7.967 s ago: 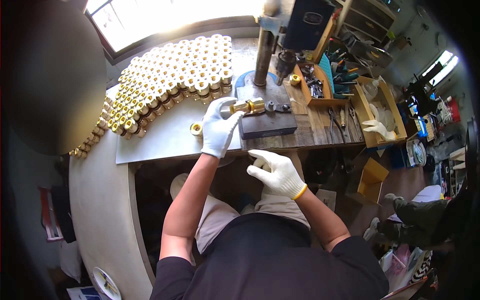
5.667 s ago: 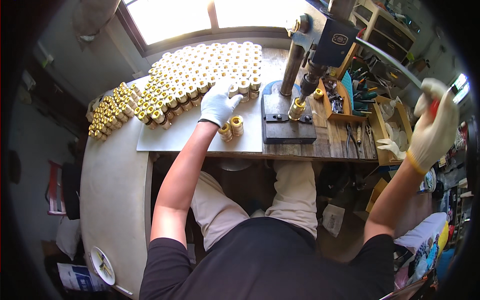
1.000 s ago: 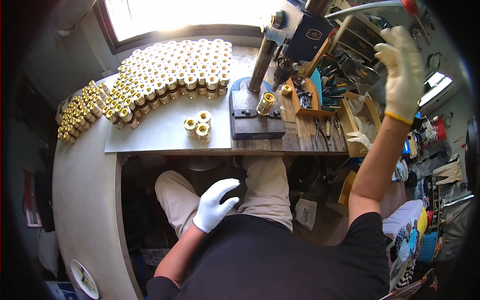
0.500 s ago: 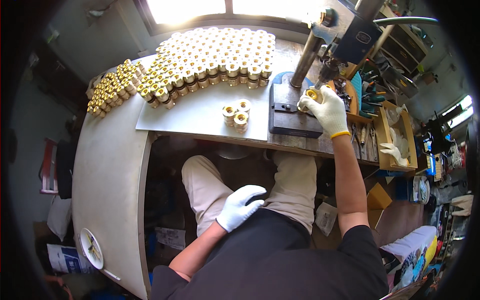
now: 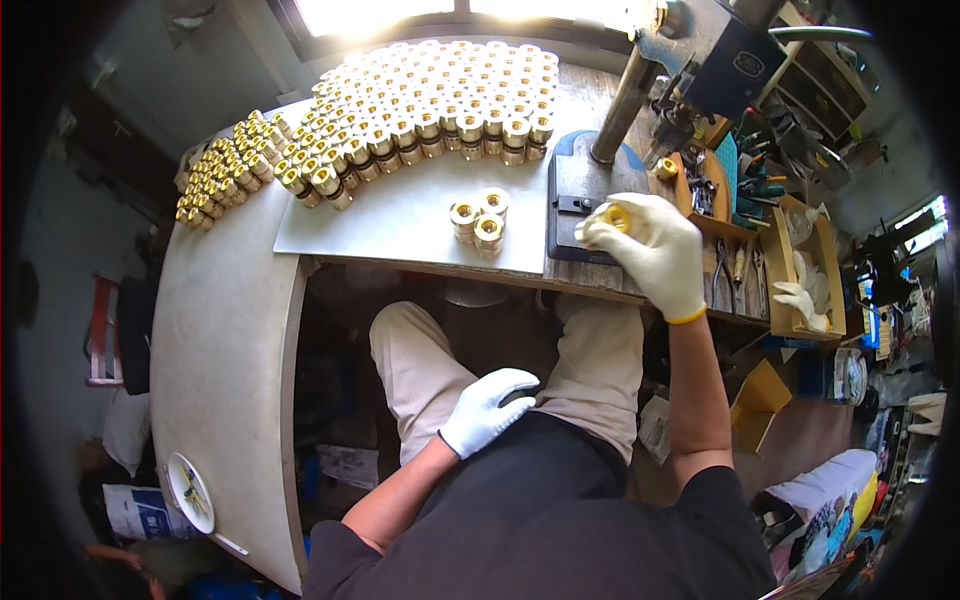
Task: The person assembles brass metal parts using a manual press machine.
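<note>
Right hand (image 5: 655, 250): nearer table edge (image 5: 430, 262) than half a second ago, clasping brass fitting (image 5: 617, 217) over press base (image 5: 578, 178), open end up, maybe for viewing
White plate (image 5: 203, 518): small slim bits (image 5: 193, 490)
Packed fittings (image 5: 405, 133): upright, likely saving room
Left hand (image 5: 490, 412): gripping nothing visible, near lap (image 5: 600, 370)
Wooden tray (image 5: 725, 229): loose metal parts (image 5: 706, 195)
Cardboard box (image 5: 776, 262): glove (image 5: 800, 303), clear plastic (image 5: 808, 232)

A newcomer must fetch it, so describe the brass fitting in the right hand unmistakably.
Find the tall drill press, then its dark metal base. Covering the base's near right corner from view is the right hand, cream-gloved and yellow-cuffed. The brass fitting it grips is the only one held.
</note>
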A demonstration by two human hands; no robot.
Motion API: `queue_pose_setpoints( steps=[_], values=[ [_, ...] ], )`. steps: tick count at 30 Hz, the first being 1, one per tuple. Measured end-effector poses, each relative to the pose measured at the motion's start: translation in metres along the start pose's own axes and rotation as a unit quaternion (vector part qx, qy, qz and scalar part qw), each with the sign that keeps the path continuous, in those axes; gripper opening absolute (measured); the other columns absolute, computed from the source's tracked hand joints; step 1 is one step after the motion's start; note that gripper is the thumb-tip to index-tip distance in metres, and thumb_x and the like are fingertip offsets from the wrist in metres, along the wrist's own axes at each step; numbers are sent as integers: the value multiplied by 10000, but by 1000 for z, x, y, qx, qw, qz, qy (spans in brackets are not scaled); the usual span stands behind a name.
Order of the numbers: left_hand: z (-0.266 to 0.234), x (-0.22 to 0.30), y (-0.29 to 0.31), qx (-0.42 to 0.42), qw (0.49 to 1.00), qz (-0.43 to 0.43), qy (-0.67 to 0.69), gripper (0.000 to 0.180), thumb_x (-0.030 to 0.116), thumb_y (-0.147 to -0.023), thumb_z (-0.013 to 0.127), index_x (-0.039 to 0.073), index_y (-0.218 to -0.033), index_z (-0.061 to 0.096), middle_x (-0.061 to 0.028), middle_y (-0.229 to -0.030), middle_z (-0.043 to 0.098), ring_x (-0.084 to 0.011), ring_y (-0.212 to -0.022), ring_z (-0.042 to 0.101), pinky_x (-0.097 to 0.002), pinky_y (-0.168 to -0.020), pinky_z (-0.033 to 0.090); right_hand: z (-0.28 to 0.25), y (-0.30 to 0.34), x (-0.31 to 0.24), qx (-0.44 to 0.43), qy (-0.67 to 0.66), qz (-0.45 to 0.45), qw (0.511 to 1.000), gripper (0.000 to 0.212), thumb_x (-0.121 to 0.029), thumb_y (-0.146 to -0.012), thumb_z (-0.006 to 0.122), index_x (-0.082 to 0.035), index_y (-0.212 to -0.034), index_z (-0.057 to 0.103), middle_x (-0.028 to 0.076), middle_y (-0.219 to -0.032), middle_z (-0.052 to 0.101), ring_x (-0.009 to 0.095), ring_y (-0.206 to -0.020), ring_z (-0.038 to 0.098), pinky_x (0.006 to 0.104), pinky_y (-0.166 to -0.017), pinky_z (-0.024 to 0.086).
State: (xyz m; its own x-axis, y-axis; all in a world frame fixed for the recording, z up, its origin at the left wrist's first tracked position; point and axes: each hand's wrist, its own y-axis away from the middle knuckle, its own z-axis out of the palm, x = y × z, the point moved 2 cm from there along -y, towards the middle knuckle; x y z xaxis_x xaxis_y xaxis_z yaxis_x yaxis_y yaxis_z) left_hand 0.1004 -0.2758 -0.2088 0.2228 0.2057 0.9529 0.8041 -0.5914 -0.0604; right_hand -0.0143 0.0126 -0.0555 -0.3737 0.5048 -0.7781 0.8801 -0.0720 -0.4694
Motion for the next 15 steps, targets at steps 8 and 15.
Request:
queue_pose_setpoints(
  steps=[8, 15],
  values=[
    [-3, 35, -28, 21, 996, 68, -57, 371, 160, -965, 801, 25, -1302, 728, -169, -1305, 730, -351, -1202, 710, -412, -1047, 567, 89, -26, 30, -141, 231, -97, 958, 469, -402, -862, 877, -85, -1198, 797, 158, -962, 739, 338, -864, 737, 421, -813, 600],
    [-51, 54, -47, 148, 969, 121, -158, 374, 150, -900, 860, 27, -1233, 743, -179, -1257, 743, -375, -1183, 708, -439, -1045, 569, 87, -15, 12, -92, 156, -110, 977, 543, -354, -899, 861, -33, -1319, 737, 134, -977, 740, 310, -870, 731, 407, -814, 593]
  ],
)
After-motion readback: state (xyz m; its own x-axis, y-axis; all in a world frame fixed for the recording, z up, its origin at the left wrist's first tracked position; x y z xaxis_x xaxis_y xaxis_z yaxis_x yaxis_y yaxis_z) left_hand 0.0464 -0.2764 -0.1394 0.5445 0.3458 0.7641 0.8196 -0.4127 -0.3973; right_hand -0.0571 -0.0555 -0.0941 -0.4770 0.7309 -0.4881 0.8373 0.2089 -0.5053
